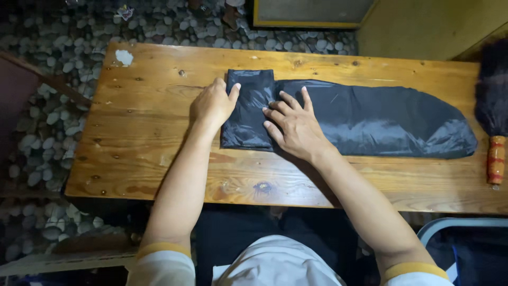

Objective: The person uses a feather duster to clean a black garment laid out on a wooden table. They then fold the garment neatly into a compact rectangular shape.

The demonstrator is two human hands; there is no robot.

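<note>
1. A long black plastic bag (370, 119) lay flat along the far half of a wooden counter (153, 143); its left end had been folded over into a thicker, squarish panel (248, 108), and the rest ran out to the right, ending in a rounded tip near the counter's right edge.
2. The left hand (211, 103) rested palm down at the left edge of the folded panel; its grip was flat and pinched nothing, the fingers lying close together on the wood and the thumb reaching onto the black plastic.
3. The right hand (293, 124) pressed down where the folded panel met the single layer; its grip was spread, with the fingers (275, 114) fanned toward the fold and closed on nothing.
4. Both forearms reached in from the near edge; the sleeves were white with a yellow band at the cuff.
5. A duster (495, 114) with a dark feathery head and a red-and-orange striped handle lay at the counter's right end, just beside the bag's tip; whether the 2 touched could not be told.
6. A pale patch (124, 56) marked the counter's far left corner.
7. The floor (53, 69) around the counter was set with grey pebbles.
</note>
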